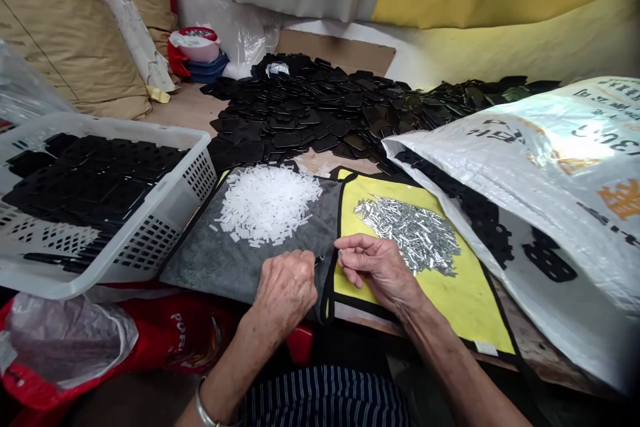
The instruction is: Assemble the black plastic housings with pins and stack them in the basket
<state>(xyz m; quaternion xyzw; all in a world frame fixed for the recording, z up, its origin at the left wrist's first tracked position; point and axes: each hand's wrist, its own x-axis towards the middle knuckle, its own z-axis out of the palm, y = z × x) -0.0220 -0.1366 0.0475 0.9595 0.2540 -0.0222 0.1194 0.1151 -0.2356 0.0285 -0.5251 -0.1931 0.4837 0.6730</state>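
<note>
A small dark piece (319, 259) with a shiny tip is at the left hand (287, 287), just above the grey cloth; only its end shows, the rest being hidden in the curled fingers, so its full shape can't be told. The left hand is closed around it, knuckles up, fingertips out of sight. The right hand (373, 267) has thumb and forefinger together on a tiny pale piece (341, 251), too small to make out, over the edge of the yellow cloth (475, 310). Near that hand lies a heap of metal pieces (423, 230), partly covered by it. On the grey cloth (215, 273) is a heap of white strips (270, 203). Beyond the cloths spreads a pile of black plates (320, 113), overlapping so that most show only an edge or corner. On the right, a white sack (550, 213) runs out of view, its printing cut off, with black parts visible through its mouth. On the left, a white basket (150, 207) of black parts is cut by the frame; below it, a red bag (150, 337) bears lettering only partly readable
</note>
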